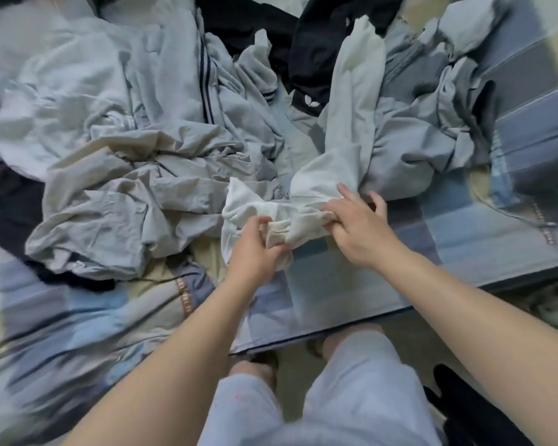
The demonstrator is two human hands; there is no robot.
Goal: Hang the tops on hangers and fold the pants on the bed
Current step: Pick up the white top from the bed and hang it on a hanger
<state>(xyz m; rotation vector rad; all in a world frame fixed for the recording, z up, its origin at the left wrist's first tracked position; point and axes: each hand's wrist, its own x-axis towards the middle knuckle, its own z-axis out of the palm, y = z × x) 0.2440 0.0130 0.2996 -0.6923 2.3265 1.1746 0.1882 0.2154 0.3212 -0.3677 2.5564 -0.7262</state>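
The left hand [255,249] and right hand [358,226] are bare, and so are both forearms [181,358] as far as the picture's lower edge. The person wears pale grey-blue shorts [351,381] of soft cloth, with tiny pink specks [238,396] on the left leg. Bare knees [255,370] show beyond the hems.

Two hands: left hand [255,249], right hand [358,226]. One white garment [351,123]. One bed [464,239]. Heaped clothes [126,175]: several, overlapping; exact count indeterminate.

Bedsheet lettering [185,299] blurred, illegible
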